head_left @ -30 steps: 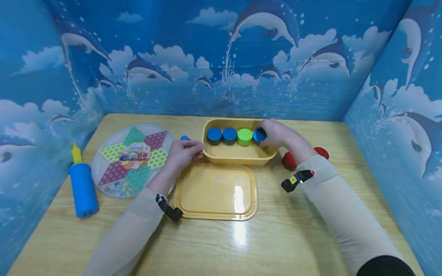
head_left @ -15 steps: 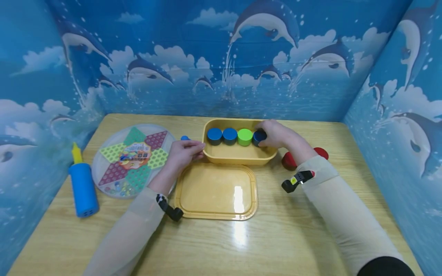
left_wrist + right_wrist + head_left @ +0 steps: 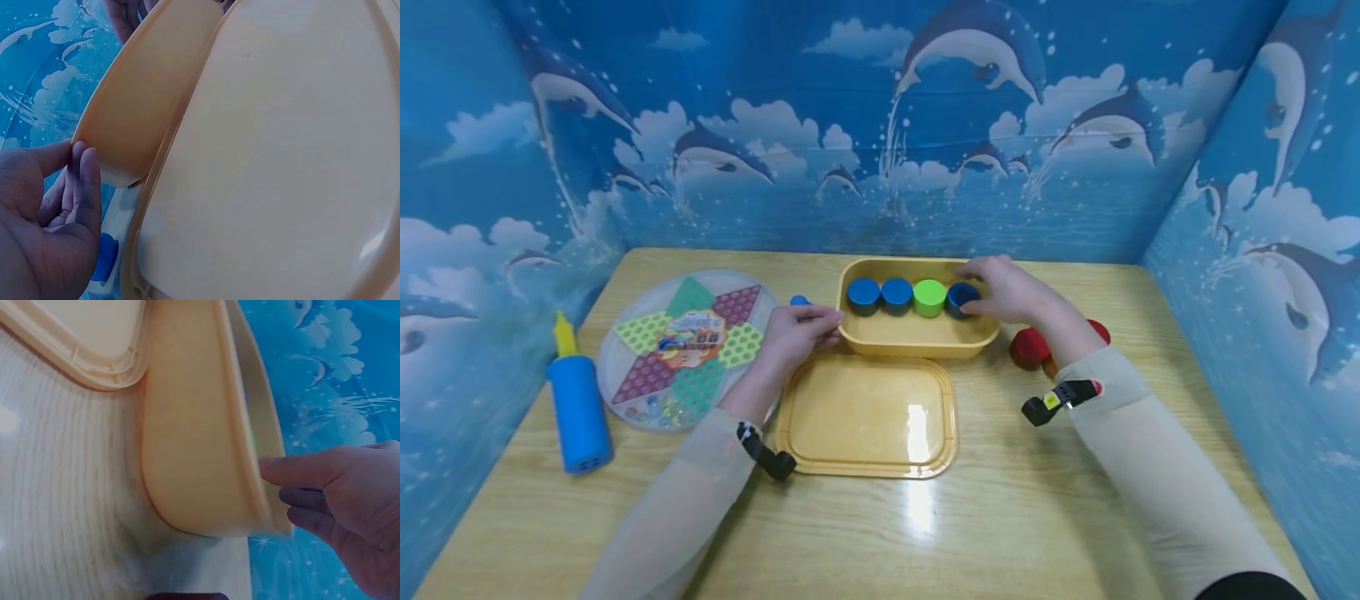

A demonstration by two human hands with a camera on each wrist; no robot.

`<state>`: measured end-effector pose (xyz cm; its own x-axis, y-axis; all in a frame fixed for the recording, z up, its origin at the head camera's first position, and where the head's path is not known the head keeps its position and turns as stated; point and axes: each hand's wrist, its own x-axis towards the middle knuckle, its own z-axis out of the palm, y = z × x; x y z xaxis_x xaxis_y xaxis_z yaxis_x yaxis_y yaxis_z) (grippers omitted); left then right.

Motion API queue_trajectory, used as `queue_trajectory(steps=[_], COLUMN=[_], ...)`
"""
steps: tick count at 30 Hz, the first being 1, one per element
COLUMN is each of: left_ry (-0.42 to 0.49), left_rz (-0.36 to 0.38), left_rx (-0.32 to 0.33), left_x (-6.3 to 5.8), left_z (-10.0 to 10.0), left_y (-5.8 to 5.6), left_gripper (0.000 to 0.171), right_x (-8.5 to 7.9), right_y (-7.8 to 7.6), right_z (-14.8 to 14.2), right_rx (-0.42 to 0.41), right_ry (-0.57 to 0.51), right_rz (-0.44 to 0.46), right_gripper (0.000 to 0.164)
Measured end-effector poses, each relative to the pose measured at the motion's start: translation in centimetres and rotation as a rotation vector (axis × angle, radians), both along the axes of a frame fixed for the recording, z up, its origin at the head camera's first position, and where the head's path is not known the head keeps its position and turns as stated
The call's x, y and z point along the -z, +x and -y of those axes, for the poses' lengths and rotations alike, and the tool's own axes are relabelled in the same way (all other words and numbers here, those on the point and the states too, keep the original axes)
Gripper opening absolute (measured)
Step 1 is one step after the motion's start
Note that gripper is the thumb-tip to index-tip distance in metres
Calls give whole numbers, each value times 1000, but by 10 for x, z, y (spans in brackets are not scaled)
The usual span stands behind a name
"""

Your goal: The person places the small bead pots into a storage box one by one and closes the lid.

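Note:
In the head view, my left hand [image 3: 802,337] pinches the left end rim of a yellow plastic box [image 3: 917,344]. The left wrist view shows thumb and fingers meeting at that rim. Inside the box stand two round blue-topped pieces [image 3: 864,293], a round green one [image 3: 929,296] and a dark blue one [image 3: 961,298], in a row. My right hand [image 3: 1011,292] reaches over the box's right end, its fingers extended and parted around the dark blue piece; whether they touch it cannot be told. In the right wrist view the box wall hides the pieces.
A matching yellow lid [image 3: 867,417] lies in front of the box. Left of it are a round game board [image 3: 692,400] with coloured triangles and a blue pump [image 3: 580,417] with a yellow nozzle. Round red things [image 3: 1028,348] lie partly under my right forearm. A dolphin-print backdrop surrounds the table.
My right hand has drawn slightly right and its fingers have loosened around the dark blue piece, whose top looks darker than a second ago. The left hand keeps its hold on the rim.

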<state>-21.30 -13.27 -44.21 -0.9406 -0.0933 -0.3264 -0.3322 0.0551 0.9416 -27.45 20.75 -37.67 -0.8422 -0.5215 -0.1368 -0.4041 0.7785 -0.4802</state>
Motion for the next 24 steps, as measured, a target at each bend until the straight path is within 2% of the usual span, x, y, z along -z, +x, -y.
queue_trajectory(steps=[9,15,24], left_ry=[-6,-13,6], left_rz=[-4,-4,-3], left_rx=[-6,-5,2], left_x=[1,2,0], left_z=[0,0,0], left_y=[0,0,0], left_gripper=[29,29,29], right_x=[-19,-26,-25], right_y=[29,51,78], right_z=[-22,-41,-75], right_rx=[17,73,147], right_ry=[-88,-129,-220], right_rz=[-62,-63,-122], right_gripper=[58,58,56])
